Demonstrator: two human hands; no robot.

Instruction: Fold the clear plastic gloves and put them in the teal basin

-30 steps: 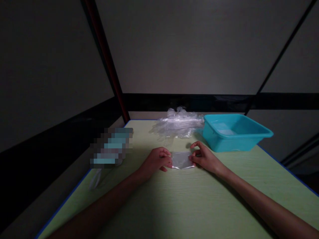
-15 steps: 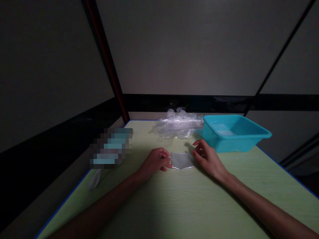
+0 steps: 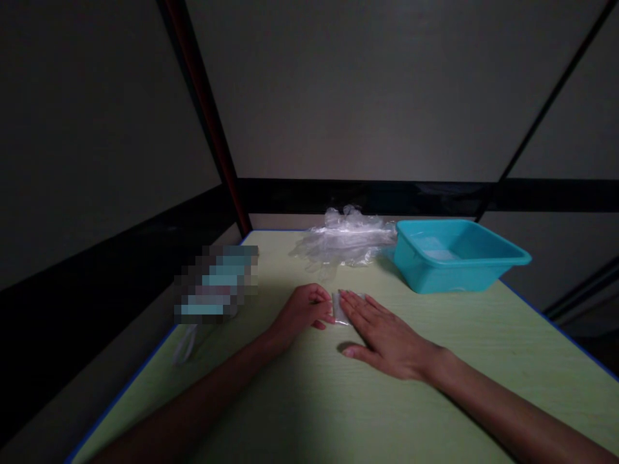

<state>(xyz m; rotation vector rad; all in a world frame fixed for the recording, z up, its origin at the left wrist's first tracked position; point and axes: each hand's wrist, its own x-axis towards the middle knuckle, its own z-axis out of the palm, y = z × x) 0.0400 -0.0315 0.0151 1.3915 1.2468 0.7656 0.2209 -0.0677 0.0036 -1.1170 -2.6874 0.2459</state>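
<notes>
A small folded piece of thin clear plastic (image 3: 340,310) lies flat on the table between my hands. My right hand (image 3: 382,332) rests palm down over its right part, fingers stretched out and thumb spread toward me. Only the left strip of the plastic shows; my fingers hide the rest. At its left edge is my left hand (image 3: 309,308), with loosely bent fingers held apart and fingertips touching or very near the edge. Behind my hands lies a crumpled heap of thin clear plastic (image 3: 345,238), perhaps disposable gloves.
A turquoise plastic basin (image 3: 454,274) stands at the back right, with something pale and flat inside. On the left, a blurred-out object (image 3: 217,283) with a white strap loop (image 3: 184,345) lies near the edge of the light green table (image 3: 309,406). Walls enclose the back and left.
My right hand has gone from raised, curled fingers at the plastic's right edge to lying flat across it. My left hand has barely moved.
</notes>
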